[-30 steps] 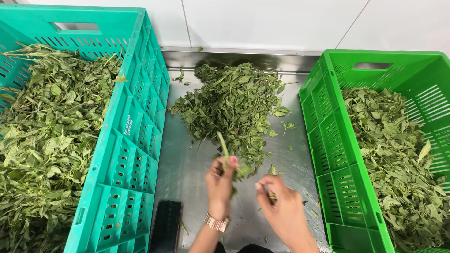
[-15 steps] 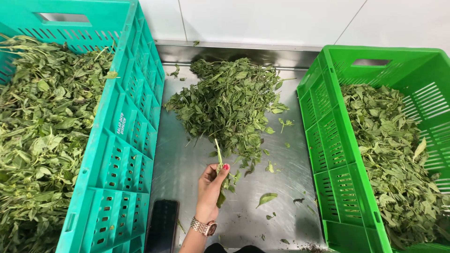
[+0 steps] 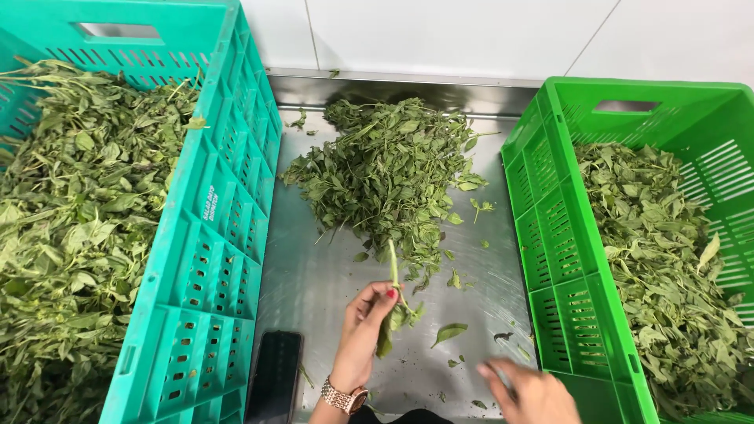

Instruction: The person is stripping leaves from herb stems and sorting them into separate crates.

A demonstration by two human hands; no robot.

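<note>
My left hand, with a watch on its wrist, pinches a leafy green sprig by its stem, low over the steel worktop. The stem points up toward a heap of loose green herbs on the worktop. My right hand is blurred at the bottom edge, just right of the sprig and apart from it; whether it holds anything cannot be made out. A single fallen leaf lies between the two hands.
A teal crate heaped with leafy stalks stands at the left. A bright green crate with plucked leaves stands at the right. A dark phone lies flat by the teal crate. White tiled wall behind.
My right hand left the view half a second ago and has come back in at the bottom right. My left hand keeps hold of the sprig, almost in the same place.
</note>
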